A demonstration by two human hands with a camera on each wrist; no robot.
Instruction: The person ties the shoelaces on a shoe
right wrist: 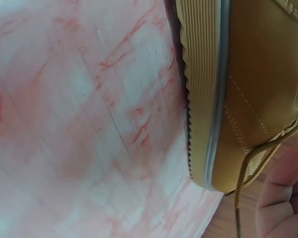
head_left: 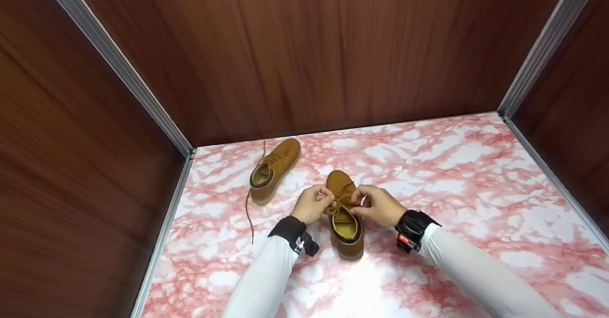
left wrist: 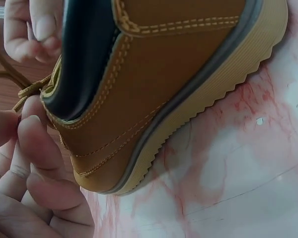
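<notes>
A tan lace-up shoe [head_left: 351, 250] stands upright with its toe pointing away from me, between my hands. A knotted shoelace [head_left: 340, 203] with loops lies over its tongue. My left hand [head_left: 311, 205] pinches part of the lace at the shoe's left; the left wrist view shows thumb and forefinger meeting on the lace [left wrist: 27, 91]. On the other side, my right hand [head_left: 379, 206] pinches the lace between thumb and forefinger. A loose lace end [right wrist: 241, 181] hangs past the shoe's side in the right wrist view, where the right fingertips are partly cut off.
A second tan shoe [head_left: 284, 158] stands at the back left, its untied lace [head_left: 248, 215] trailing onto the floor. The surface [head_left: 442, 175] is red-and-white marbled. Brown wood-grain panels [head_left: 304, 51] with metal corner strips [head_left: 123, 70] enclose it at the back and sides.
</notes>
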